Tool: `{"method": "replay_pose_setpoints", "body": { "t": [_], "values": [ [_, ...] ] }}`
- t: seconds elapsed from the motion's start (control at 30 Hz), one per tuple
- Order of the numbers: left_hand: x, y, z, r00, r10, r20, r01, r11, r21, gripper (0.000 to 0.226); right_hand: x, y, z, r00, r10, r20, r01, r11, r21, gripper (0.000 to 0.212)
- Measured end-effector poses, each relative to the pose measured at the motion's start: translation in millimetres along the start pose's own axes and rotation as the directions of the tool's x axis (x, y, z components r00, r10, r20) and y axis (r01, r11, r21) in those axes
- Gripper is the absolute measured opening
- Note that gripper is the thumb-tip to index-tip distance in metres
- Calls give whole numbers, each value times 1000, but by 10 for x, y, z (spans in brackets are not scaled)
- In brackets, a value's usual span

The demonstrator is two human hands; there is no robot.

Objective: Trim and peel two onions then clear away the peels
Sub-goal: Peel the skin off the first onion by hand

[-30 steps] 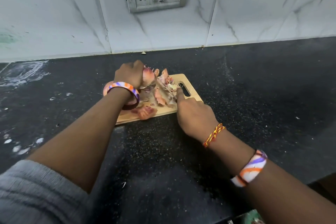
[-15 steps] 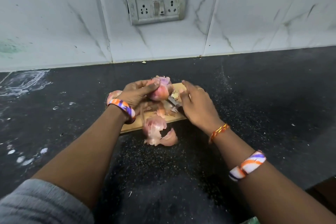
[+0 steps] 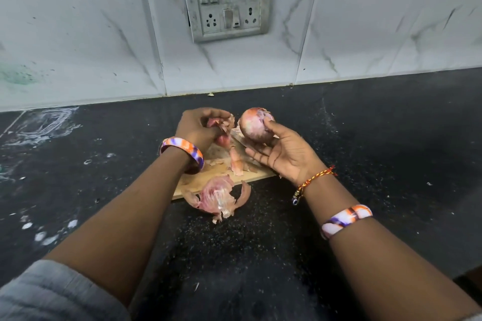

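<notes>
My right hand [image 3: 283,154] holds a pinkish-purple onion [image 3: 254,125] raised above the far end of the wooden cutting board [image 3: 206,180]. My left hand [image 3: 199,126] is closed on a bunch of onion peels [image 3: 224,129] beside it, over the board. More loose peels [image 3: 237,161] lie on the board. A large curled peel [image 3: 217,197] rests on the black counter against the board's near edge. A second onion and the knife are hidden or out of sight.
The black stone counter [image 3: 378,151] stretches to both sides, with white smears and crumbs at the left [image 3: 44,125]. A tiled wall with a switch and socket plate [image 3: 225,2] stands right behind the board.
The onion passed from my left hand to my right hand and rose off the board. My left hand closed on peels. The big peel fell onto the counter a moment earlier.
</notes>
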State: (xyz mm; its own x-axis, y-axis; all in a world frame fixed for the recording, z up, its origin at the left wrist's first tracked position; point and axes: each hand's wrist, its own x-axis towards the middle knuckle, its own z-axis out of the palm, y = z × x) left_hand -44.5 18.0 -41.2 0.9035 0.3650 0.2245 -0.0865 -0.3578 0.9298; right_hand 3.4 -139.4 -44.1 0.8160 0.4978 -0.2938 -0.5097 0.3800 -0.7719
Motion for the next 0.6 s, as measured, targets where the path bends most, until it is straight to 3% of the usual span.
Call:
{"method": "replay_pose_setpoints", "body": {
  "t": [0.07, 0.13, 0.2, 0.33, 0.5, 0.6],
  "values": [
    [17, 42, -56, 983, 5, 185, -33, 989, 147, 27, 3, -11, -29, 1000, -2, 1, 2, 999, 45, 11],
    [27, 104, -87, 966, -24, 258, -17, 988, 156, 17, -14, -22, -47, 1000, -7, 27, 4, 996, 86, 9],
    [50, 153, -88, 974, -5, 225, -32, 986, 161, 18, -37, -41, -49, 998, -24, 65, 19, 997, 80, 11],
    [50, 226, -17, 971, -47, 236, 25, 995, 96, 43, -65, -70, -2, 983, -110, 145, 116, 993, -34, 35],
    [13, 309, 40, 982, -32, 184, 34, 999, -10, 30, -65, -98, 8, 965, -189, 180, 215, 967, -136, 40],
    [16, 323, 35, 988, 17, 153, -26, 998, 56, 33, -50, -104, 15, 964, -218, 153, 241, 958, -154, 39]
  ]
}}
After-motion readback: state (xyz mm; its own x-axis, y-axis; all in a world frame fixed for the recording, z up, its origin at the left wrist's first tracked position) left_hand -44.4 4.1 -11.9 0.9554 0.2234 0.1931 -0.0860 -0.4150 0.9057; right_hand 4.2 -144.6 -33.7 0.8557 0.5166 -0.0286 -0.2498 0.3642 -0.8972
